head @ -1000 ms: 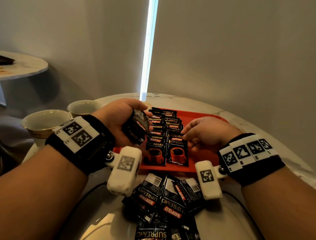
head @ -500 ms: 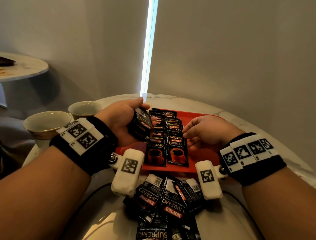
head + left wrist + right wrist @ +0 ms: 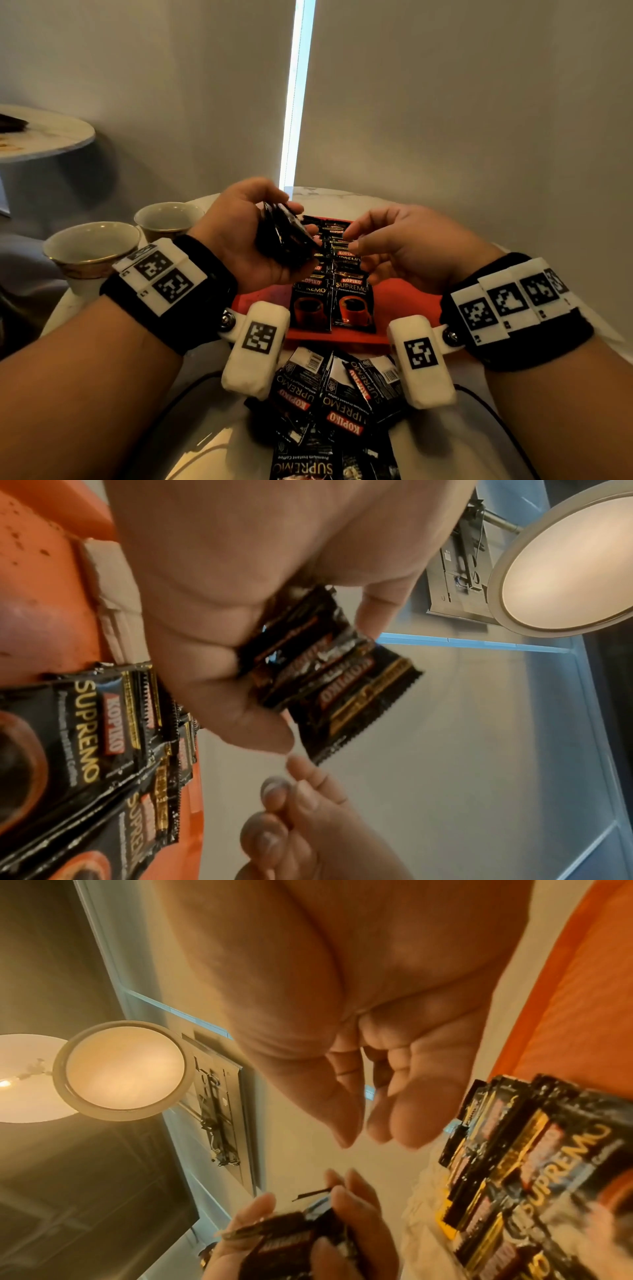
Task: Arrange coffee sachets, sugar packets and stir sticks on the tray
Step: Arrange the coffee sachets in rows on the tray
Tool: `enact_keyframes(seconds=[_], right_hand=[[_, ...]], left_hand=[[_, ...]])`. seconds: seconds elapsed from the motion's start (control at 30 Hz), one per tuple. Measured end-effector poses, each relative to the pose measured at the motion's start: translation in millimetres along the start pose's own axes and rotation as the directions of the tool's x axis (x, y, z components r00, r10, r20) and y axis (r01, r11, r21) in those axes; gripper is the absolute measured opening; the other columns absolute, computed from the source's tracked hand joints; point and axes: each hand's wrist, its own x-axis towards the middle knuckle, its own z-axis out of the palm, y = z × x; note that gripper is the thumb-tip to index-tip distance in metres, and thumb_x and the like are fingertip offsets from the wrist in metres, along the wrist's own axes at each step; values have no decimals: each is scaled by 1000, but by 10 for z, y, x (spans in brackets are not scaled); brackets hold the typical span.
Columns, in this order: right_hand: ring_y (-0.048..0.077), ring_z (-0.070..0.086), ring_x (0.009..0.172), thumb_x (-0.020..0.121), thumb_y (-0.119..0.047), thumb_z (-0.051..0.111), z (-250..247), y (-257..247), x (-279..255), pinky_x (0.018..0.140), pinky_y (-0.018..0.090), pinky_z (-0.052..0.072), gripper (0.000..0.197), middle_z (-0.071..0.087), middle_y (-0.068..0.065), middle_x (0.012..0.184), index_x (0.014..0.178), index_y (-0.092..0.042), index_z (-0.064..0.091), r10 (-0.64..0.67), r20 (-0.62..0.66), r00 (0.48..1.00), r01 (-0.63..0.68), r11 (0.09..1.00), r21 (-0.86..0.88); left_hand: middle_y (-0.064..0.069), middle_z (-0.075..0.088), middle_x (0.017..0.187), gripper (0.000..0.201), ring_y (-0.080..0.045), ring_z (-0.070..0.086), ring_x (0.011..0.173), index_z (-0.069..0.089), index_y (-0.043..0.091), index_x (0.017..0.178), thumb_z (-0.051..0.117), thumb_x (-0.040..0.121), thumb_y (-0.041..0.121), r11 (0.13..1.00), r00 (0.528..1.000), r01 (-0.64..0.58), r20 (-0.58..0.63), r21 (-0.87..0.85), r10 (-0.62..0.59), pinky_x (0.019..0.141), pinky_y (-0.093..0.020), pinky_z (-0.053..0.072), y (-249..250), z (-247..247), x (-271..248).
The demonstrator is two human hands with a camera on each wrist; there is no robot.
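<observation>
Two cups (image 3: 92,250) stand at far left; next, the left hand (image 3: 246,236) grips a stack of sachets (image 3: 286,240) above the red tray (image 3: 404,301), where two sachet rows (image 3: 329,301) lie; the right hand (image 3: 400,246) hovers, fingers loosely extended, holding nothing.

A red tray (image 3: 404,301) sat flat on the counter, carrying black coffee sachets (image 3: 330,294) in two overlapping columns, faces up (each printed with a red cup and "KOPIKO SUPREMO"). A small stack of the same sachets (image 3: 284,236) was held above the tray's left side, fanned and tilted on edge. More sachets (image 3: 329,404) lay in a loose, jumbled pile on the counter just in front of the tray, some showing barcodes.
</observation>
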Motion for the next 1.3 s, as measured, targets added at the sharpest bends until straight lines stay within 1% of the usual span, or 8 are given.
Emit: enact_keyframes(seconds=[0.3,0.43,0.57,0.73,0.9,1.03,1.2,1.3], right_hand=[[12,61,70,69,-7,81,68,-32,-60,60,28,48,40,67,3,93,101,-30,78,-240,117,964,241,970,6],[18,59,74,81,-11,78,90,0,-22,64,34,47,17,74,7,97,91,-25,80,-291,8,957,291,954,-66],[21,63,79,86,-13,74,114,37,36,70,41,48,12,75,2,88,82,-24,78,-304,-73,950,299,952,-66],[21,63,73,94,-1,62,124,45,111,54,31,48,14,70,7,83,87,-13,65,-278,-295,914,329,934,140],[15,60,53,95,3,57,113,82,141,44,26,49,12,64,12,73,89,-7,60,-75,-282,956,140,966,217],[18,64,54,93,9,57,170,113,102,45,26,55,13,63,14,73,97,-2,65,76,-110,991,-57,984,170],[19,67,57,93,10,58,223,96,71,49,25,57,14,65,17,75,101,1,66,170,-29,985,-168,984,67],[20,69,60,93,10,58,238,89,70,49,25,57,14,67,19,79,101,2,67,198,-25,980,-197,980,37]], left_hand=[[-25,67,113,35,-36,74,87,52,7,128,42,95,17,995,995,-75,56,-70,79,67,-43,62,-23,13,21],[-21,69,97,27,-32,74,75,56,3,112,41,99,21,998,998,-41,49,-41,43,58,-40,62,-17,39,-6],[-19,68,96,38,-27,70,85,64,3,112,38,101,29,999,998,28,60,43,-30,70,-43,61,-2,29,-24],[-12,60,96,29,-25,65,78,54,16,112,45,100,40,980,987,103,-143,168,-79,72,-52,58,50,1,-48],[-15,56,99,27,-25,61,80,54,11,107,49,100,36,977,967,94,-250,190,-44,68,-44,54,139,-32,-66],[-13,57,85,26,-25,61,74,55,12,104,51,97,37,965,969,166,-217,205,-120,84,-40,51,97,-29,-51],[-12,55,85,25,-23,58,73,55,11,100,51,98,35,958,966,190,-217,215,-143,55,-33,59,28,32,-40],[-10,56,80,25,-22,59,71,56,12,102,50,99,36,952,963,196,-228,233,-143,63,-35,57,15,49,-47]])
